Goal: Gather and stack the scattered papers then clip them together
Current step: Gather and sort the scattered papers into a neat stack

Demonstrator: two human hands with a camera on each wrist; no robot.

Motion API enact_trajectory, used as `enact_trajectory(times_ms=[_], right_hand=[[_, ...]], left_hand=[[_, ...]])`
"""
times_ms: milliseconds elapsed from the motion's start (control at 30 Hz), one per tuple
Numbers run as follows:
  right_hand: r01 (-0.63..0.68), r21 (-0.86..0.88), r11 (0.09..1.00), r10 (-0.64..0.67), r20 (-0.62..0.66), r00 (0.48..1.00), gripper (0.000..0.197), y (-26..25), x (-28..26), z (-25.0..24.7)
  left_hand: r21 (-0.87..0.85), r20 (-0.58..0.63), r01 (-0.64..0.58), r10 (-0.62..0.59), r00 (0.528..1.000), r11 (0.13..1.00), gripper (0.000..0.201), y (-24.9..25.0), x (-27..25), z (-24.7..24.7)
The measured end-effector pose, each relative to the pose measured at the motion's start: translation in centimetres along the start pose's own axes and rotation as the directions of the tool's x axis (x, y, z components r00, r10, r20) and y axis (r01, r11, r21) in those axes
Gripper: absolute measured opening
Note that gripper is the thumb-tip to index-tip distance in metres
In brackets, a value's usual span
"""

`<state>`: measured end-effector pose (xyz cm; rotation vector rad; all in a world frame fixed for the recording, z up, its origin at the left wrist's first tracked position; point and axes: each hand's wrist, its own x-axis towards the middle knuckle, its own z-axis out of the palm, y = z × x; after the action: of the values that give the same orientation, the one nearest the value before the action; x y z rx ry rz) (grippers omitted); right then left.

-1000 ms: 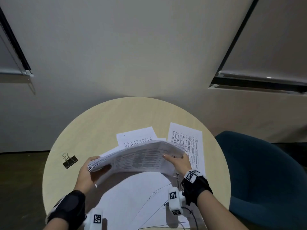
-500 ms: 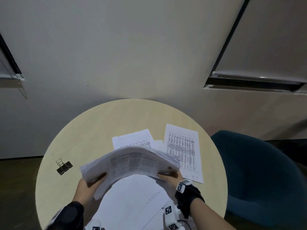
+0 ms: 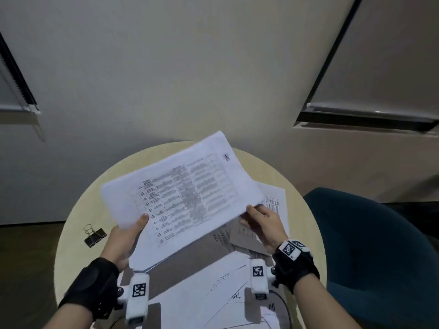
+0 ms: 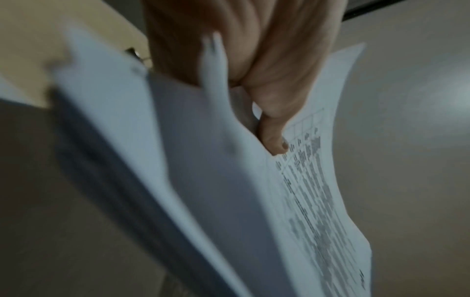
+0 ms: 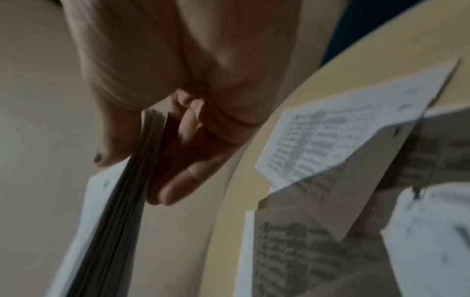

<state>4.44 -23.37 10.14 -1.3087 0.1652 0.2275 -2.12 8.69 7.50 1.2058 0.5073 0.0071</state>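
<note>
I see the stack of papers (image 3: pixel 183 198) held up off the round table (image 3: pixel 78 210), printed face toward me, its long axis running from lower left to upper right with the far corner past the table's far rim. My left hand (image 3: pixel 123 238) pinches its near-left edge, thumb on top, and my right hand (image 3: pixel 261 224) grips the right corner, thumb over, fingers under. Loose sheets (image 3: pixel 273 205) lie below on the table, the binder clip (image 3: pixel 95 236) sits apart near the left rim, and a blue chair (image 3: pixel 380 245) stands at the right.
</note>
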Motion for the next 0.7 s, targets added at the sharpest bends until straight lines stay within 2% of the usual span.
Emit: enact_trajectory(times_ms=[100,167,233,300,333,367,400,467,500,533,600,633,667,700], right_hand=[[-0.017,0.094,0.995,0.004,0.134,0.991,0.04,-0.3,-0.5,3.4],[0.005,0.041,0.999,-0.009,0.09,0.996,0.035,0.1,-0.4,5.8],[0.035,0.005,0.999,-0.035,-0.001,0.999,0.035,0.4,0.1,6.8],[0.068,-0.107,0.992,-0.073,-0.049,0.996,0.033,0.3,0.6,6.4],[0.094,-0.207,0.974,-0.101,-0.026,0.994,0.031,0.0,0.6,5.9],[0.127,-0.301,0.945,-0.133,-0.001,0.991,0.029,-0.4,0.5,5.2],[0.155,-0.381,0.912,-0.15,0.043,0.988,0.029,-0.9,0.4,4.6],[0.179,-0.486,0.855,-0.142,0.112,0.984,0.022,-1.8,0.4,4.1],[0.196,-0.529,0.826,-0.137,0.149,0.979,0.026,-2.1,0.5,4.2],[0.195,-0.565,0.802,-0.122,0.165,0.979,0.04,-1.9,0.7,4.3],[0.159,-0.63,0.76,-0.062,0.173,0.983,0.078,-1.8,0.4,4.9],[0.156,-0.635,0.757,-0.037,0.196,0.98,0.089,-1.3,0.6,4.9],[0.159,-0.626,0.763,-0.024,0.218,0.976,0.09,-1.2,0.3,5.2],[0.154,-0.63,0.761,-0.013,0.223,0.975,0.08,-1.5,-0.2,5.4]], left_hand=[[-0.101,0.026,0.064,-0.062,0.998,0.993,0.043,0.1,-0.7,2.3],[-0.096,0.111,0.069,-0.058,0.992,0.993,0.055,-0.2,-1.5,3.6],[-0.065,0.145,0.053,-0.043,0.988,0.997,0.071,-0.6,-2.2,4.2],[-0.007,0.106,0.003,-0.002,0.994,1.0,0.082,-0.4,-2.0,2.9],[0.016,0.084,-0.027,0.026,0.996,0.999,0.087,-0.2,-1.7,1.9],[0.049,0.061,-0.064,0.061,0.996,0.997,0.088,0.4,-1.5,0.9],[0.095,0.051,-0.113,0.108,0.993,0.989,0.08,1.2,-1.4,0.2],[0.201,0.091,-0.226,0.211,0.973,0.953,0.069,2.7,-1.0,-0.4],[0.261,0.133,-0.275,0.248,0.96,0.925,0.07,3.3,-0.8,-0.2],[0.283,0.17,-0.294,0.254,0.952,0.913,0.072,3.8,-0.6,0.2],[0.289,0.251,-0.326,0.257,0.933,0.9,0.076,4.1,-0.7,1.4],[0.279,0.262,-0.342,0.272,0.926,0.897,0.072,3.9,-0.9,2.0],[0.247,0.251,-0.356,0.295,0.922,0.901,0.06,3.5,-0.9,2.6],[0.215,0.224,-0.379,0.332,0.916,0.9,0.047,3.2,-1.0,3.1]])
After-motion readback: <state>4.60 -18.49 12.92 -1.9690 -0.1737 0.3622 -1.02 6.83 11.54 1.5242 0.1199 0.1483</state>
